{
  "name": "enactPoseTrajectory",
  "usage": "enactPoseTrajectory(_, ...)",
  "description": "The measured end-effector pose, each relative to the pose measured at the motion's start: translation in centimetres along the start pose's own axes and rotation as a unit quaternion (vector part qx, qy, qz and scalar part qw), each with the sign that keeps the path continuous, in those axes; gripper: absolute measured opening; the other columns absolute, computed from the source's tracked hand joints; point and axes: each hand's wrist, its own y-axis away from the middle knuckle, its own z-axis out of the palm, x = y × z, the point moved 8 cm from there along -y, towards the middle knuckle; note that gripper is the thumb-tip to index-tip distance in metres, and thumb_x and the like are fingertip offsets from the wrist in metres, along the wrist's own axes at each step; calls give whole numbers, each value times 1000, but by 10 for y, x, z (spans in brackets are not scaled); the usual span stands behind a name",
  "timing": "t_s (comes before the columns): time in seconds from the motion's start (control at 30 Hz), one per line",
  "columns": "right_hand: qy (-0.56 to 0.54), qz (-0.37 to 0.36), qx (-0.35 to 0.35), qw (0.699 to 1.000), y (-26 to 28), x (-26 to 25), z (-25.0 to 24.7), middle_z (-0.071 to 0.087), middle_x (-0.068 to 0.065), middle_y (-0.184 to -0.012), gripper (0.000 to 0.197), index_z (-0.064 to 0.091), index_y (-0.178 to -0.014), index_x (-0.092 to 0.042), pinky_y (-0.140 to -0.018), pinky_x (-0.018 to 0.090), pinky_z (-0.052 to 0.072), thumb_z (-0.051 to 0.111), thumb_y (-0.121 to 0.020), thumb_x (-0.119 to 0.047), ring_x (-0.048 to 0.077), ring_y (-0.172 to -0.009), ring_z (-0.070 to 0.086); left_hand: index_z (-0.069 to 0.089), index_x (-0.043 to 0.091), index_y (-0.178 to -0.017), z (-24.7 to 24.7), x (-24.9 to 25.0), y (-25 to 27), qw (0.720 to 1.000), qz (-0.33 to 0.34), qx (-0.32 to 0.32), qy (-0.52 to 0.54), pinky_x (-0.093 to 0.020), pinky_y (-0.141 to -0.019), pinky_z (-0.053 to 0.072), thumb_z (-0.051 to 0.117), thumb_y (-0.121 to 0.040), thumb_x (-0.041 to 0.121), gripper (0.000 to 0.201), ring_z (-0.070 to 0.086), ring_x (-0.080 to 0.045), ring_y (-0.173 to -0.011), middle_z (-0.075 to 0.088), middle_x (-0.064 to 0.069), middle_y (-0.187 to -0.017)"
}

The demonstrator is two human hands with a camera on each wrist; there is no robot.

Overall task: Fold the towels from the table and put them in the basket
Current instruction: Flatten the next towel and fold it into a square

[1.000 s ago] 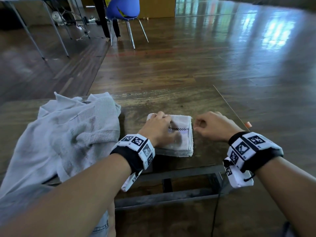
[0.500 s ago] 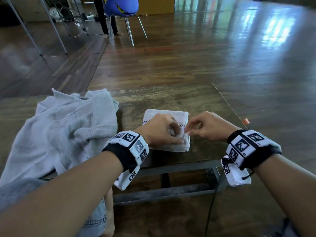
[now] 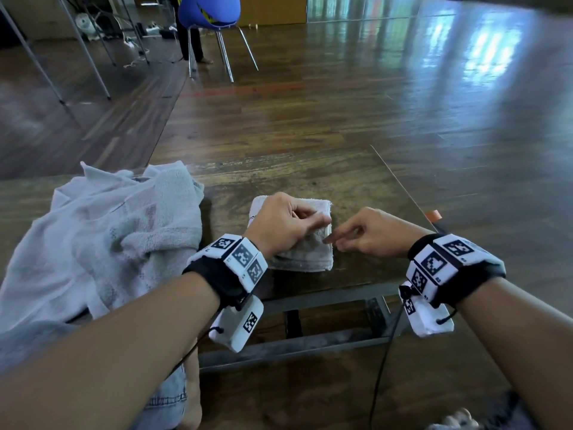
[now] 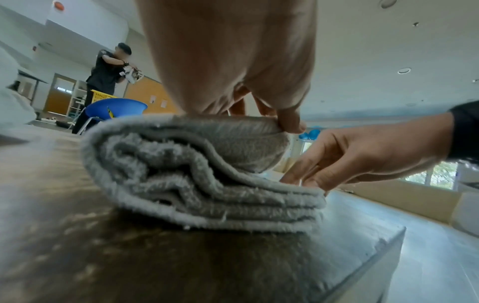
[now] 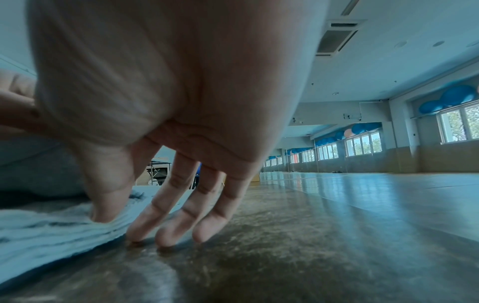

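Observation:
A small grey folded towel (image 3: 305, 254) lies on the wooden table (image 3: 310, 178), near its front edge. My left hand (image 3: 288, 225) sits on top of it; in the left wrist view its thumb (image 4: 290, 123) and curled fingers grip the towel's (image 4: 181, 174) upper fold and hold it raised off the lower layers. My right hand (image 3: 356, 235) is at the towel's right edge. Its thumb (image 5: 103, 205) rests on the towel's (image 5: 39, 229) lower layers, and its straight fingers (image 5: 168, 225) touch the tabletop beside them.
A loose heap of pale grey towels (image 3: 108, 237) covers the table's left side and hangs over its front. The table's right edge (image 3: 400, 187) is close to my right hand. A blue chair (image 3: 210, 13) and a standing person (image 4: 106, 71) are far across the floor.
My left hand went from lying on the towel to gripping its upper fold. My right hand moved left until it reached the towel's right edge.

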Motion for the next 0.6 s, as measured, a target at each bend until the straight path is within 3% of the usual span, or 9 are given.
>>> enactPoseTrajectory(0.07, -1, -3, -8, 1000, 0, -1, 1, 74, -16, -95, 29, 76, -98, -50, -87, 21, 49, 69, -92, -22, -3, -91, 65, 78, 10, -73, 8, 1, 3, 1000, 15, -9, 6, -24, -51, 34, 75, -86, 30, 24, 42, -6, -51, 63, -14, -57)
enactPoseTrajectory(0.13, 13, -7, -14, 1000, -1, 0, 1, 70, -17, -79, 37, 72, -78, -57, -71, 18, 45, 70, -91, -23, -8, -72, 60, 79, 13, -74, 19, 0, 8, 999, 27, -24, -2, -22, -50, 35, 77, -84, 27, 18, 45, -7, -50, 64, -5, -57)
enactPoseTrajectory(0.2, 34, 8, 5, 999, -3, 4, -2, 70, -21, -74, 26, 77, -85, -49, -65, 10, 44, 71, -91, -25, -11, -67, 61, 81, 11, -81, 27, -6, 11, 999, 28, -34, -28, -29, -57, 44, 80, -81, 25, 14, 57, -18, -59, 68, -7, -70)
enactPoseTrajectory(0.27, 65, 13, 76, 995, -4, 6, -13, 73, -16, -81, 15, 79, -96, -33, -73, 16, 51, 68, -91, -24, -5, -75, 64, 81, 10, -85, 32, -10, 13, 996, 39, -48, -63, -28, -64, 47, 81, -80, 25, 16, 61, -18, -68, 66, -6, -79)
enactPoseTrajectory(0.33, 50, -1, 128, 991, -5, 3, -18, 71, -8, -89, 17, 74, -105, -27, -80, 27, 51, 66, -91, -23, 5, -84, 64, 81, 11, -87, 36, -9, 15, 992, 59, -66, -90, -18, -66, 44, 81, -80, 26, 17, 59, -10, -69, 62, -1, -81)
enactPoseTrajectory(0.47, 54, -10, 64, 996, -12, -7, 1, 71, -6, -93, 25, 69, -119, -35, -81, 30, 50, 61, -96, -36, 9, -87, 63, 80, 12, -85, 36, -10, 11, 989, 32, -108, -93, -17, -68, 44, 74, -85, 29, 18, 60, -5, -73, 63, 8, -82)
enactPoseTrajectory(0.53, 76, 8, 69, 995, -15, -8, 3, 66, -12, -90, 26, 69, -120, -35, -81, 30, 49, 59, -96, -39, 6, -86, 61, 79, 11, -86, 22, -12, 3, 993, 14, -71, -91, -25, -69, 48, 69, -89, 27, 19, 64, -13, -78, 68, 2, -84)
enactPoseTrajectory(0.6, 93, 23, 92, 991, -16, -10, 0, 58, -14, -90, 24, 71, -116, -36, -86, 36, 52, 58, -96, -38, 10, -92, 60, 76, 17, -103, 4, -15, -4, 984, 13, -13, -178, -30, -90, 47, 64, -90, 25, 19, 60, -19, -104, 66, -3, -107)
